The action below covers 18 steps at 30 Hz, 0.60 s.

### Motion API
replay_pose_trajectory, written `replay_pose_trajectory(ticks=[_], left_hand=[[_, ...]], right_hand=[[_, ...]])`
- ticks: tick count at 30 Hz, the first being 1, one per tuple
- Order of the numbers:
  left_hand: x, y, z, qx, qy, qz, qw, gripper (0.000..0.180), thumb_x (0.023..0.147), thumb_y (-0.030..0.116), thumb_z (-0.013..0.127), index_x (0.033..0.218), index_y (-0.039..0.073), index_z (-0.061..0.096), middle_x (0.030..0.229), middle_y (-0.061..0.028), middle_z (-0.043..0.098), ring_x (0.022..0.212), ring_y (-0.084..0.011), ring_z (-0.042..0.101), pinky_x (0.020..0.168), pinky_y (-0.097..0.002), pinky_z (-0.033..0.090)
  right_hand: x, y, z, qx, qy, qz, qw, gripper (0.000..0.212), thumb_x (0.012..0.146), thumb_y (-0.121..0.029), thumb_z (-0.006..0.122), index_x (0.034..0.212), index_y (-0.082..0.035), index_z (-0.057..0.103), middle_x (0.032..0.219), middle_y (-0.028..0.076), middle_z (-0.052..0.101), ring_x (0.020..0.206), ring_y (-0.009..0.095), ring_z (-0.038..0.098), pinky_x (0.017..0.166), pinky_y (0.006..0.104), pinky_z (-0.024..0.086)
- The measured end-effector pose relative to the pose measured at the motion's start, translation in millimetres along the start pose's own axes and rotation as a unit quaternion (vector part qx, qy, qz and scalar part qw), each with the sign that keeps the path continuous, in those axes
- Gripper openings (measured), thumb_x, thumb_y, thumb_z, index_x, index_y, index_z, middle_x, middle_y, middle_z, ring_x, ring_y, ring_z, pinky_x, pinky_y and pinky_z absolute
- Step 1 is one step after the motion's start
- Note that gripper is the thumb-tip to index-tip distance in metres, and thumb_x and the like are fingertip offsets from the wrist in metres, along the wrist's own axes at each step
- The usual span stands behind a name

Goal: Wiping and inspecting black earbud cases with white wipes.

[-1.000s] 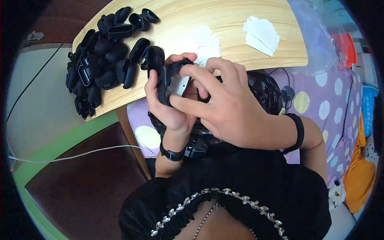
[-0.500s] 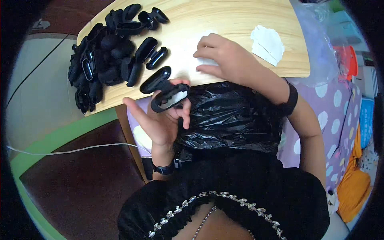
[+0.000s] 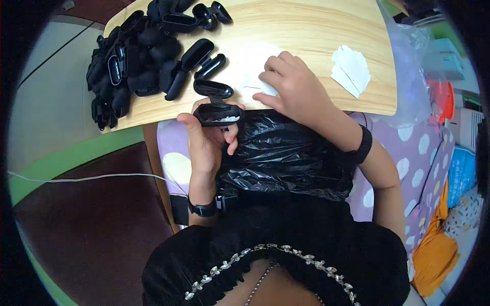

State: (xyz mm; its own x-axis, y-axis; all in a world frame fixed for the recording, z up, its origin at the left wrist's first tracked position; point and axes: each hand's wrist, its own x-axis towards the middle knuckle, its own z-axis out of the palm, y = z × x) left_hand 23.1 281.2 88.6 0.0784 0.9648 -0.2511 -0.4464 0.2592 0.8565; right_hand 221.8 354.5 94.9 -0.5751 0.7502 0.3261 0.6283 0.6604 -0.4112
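My left hand [image 3: 205, 148] holds up a small black hinged case [image 3: 220, 115] just off the table's near edge. Its lid stands open away from me, and something white shows inside the lower half. My left thumb sticks out to the side while the fingers support the case from behind and below. Over the table, my right hand [image 3: 292, 86] rests on a thin white paper piece [image 3: 251, 81], its fingers bent and its thumb apart from them. Part of the paper is hidden under that hand.
A heap of black cases [image 3: 148, 51] covers the wooden table's [image 3: 306, 25] left side, several lying open. More white paper pieces [image 3: 351, 71] lie at the right. A black plastic bag [image 3: 291, 153] covers my lap. A brown chair [image 3: 92, 214] stands at the left.
The held case has tilted more upright and levelled, its lid now straight behind the base. My right hand stays at the white paper, its fingers slightly shifted. The whole view has shifted a little.
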Motion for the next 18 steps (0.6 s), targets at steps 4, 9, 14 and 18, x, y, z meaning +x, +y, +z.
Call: replay_pose_trajectory(ticks=[4, 9, 14, 18], left_hand=[[1, 1, 9, -0.014, -0.003, -0.007, 1.000, 0.081, 0.084, 0.074, 0.020, 0.111, 0.001, 0.044, 0.097, -0.0216, 0.061, 0.052, -0.0107, 0.047, 0.035, -0.0204, 0.040], [0, 3, 6, 0.009, -0.018, -0.035, 0.999, 0.084, 0.085, 0.074, 0.014, 0.105, 0.000, 0.048, 0.080, -0.0160, 0.062, 0.047, -0.0084, 0.044, 0.034, -0.0191, 0.035], [3, 4, 14, 0.031, -0.004, -0.056, 0.998, 0.081, 0.089, 0.070, 0.014, 0.097, 0.000, 0.053, 0.066, -0.0090, 0.058, 0.043, -0.0075, 0.040, 0.035, -0.0191, 0.029], [1, 6, 24, -0.020, 0.043, -0.055, 0.997, 0.075, 0.092, 0.066, 0.016, 0.092, 0.002, 0.055, 0.061, -0.0072, 0.056, 0.041, -0.0080, 0.037, 0.037, -0.0195, 0.028]], right_hand=[[-4, 4, 1, 0.009, -0.030, 0.038, 0.999, 0.024, 0.074, -0.017, 0.070, 0.090, -0.002, 0.061, 0.091, 0.010, 0.056, 0.087, 0.027, 0.056, 0.074, 0.0367, 0.047], [-5, 3, -6, 0.021, 0.002, 0.021, 1.000, 0.025, 0.074, -0.019, 0.070, 0.090, -0.003, 0.060, 0.089, 0.009, 0.057, 0.082, 0.028, 0.057, 0.069, 0.0363, 0.048], [7, -2, -2, -0.037, -0.039, 0.053, 0.997, 0.023, 0.078, -0.022, 0.067, 0.090, -0.004, 0.061, 0.084, 0.009, 0.058, 0.080, 0.028, 0.058, 0.068, 0.0368, 0.048], [7, -1, -1, -0.062, -0.043, 0.041, 0.996, 0.022, 0.079, -0.024, 0.066, 0.087, -0.004, 0.063, 0.082, 0.010, 0.059, 0.079, 0.028, 0.059, 0.067, 0.0373, 0.049]])
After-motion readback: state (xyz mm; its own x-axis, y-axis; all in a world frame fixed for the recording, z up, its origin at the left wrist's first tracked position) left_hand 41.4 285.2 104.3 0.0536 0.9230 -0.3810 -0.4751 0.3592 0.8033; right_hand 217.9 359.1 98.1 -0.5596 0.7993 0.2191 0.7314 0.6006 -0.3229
